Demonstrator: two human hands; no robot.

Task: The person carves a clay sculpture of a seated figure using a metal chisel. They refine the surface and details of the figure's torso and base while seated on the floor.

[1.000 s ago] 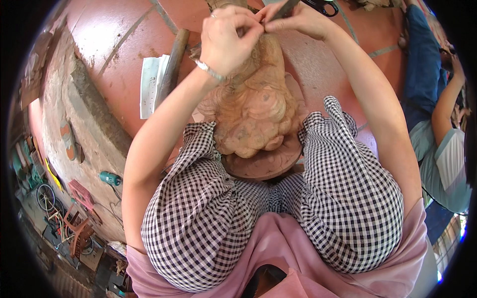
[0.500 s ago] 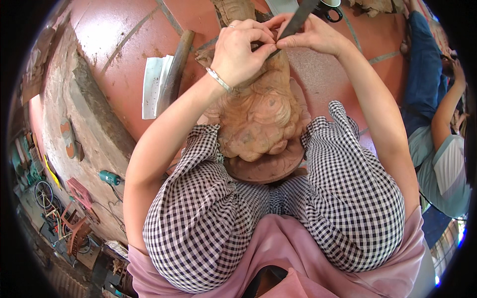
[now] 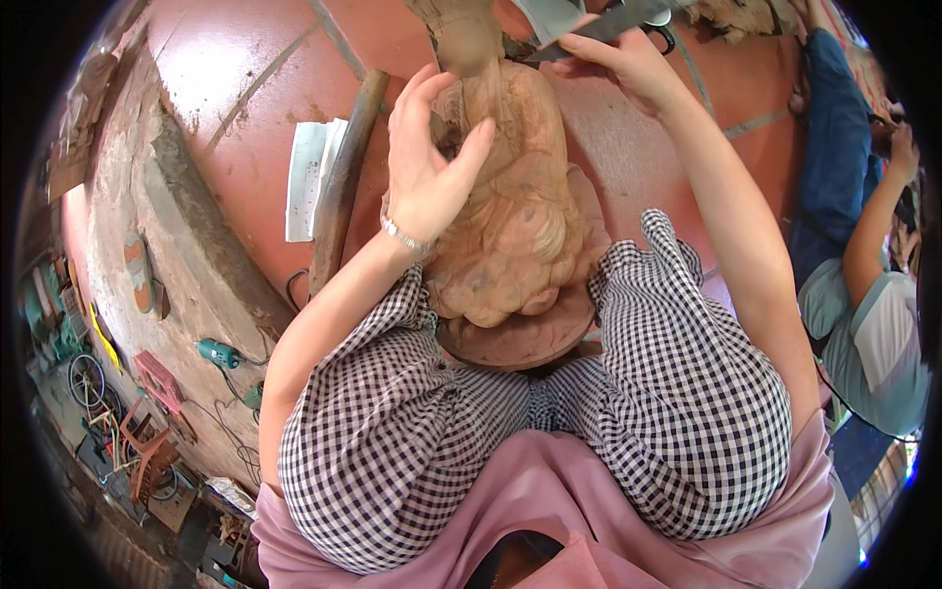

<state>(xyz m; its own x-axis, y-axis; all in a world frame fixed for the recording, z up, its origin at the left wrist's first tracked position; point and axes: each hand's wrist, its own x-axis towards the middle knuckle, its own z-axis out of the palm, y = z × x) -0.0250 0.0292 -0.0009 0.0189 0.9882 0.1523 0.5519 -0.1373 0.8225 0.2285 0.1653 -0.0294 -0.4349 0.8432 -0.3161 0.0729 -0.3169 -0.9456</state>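
Between my knees stands a brown wood carving (image 3: 515, 231) with rounded, swirling relief. It rests on a round reddish-brown base (image 3: 515, 346). My left hand (image 3: 427, 162) is at the carving's left side with thumb and fingers spread, holding nothing; whether it touches the wood is unclear. Beyond the carving's right side, my right hand (image 3: 628, 74) pinches a dark grey flat strip (image 3: 618, 20) between thumb and fingers. The strip slants up to the right; its exact kind does not show. The carving's upper end reaches the top of the view.
Left of the carving lie a folded white paper (image 3: 306, 177) and a long curved dark piece (image 3: 345, 182) on red floor tiles. A big wooden slab (image 3: 177, 265) holds a green power tool (image 3: 218, 353). A cup (image 3: 669, 37) stands far right. Another person (image 3: 863, 294) sits at right.
My hands have parted. The left let go, opened and moved down and left; the right drew away rightward with the strip, which now lies flatter.
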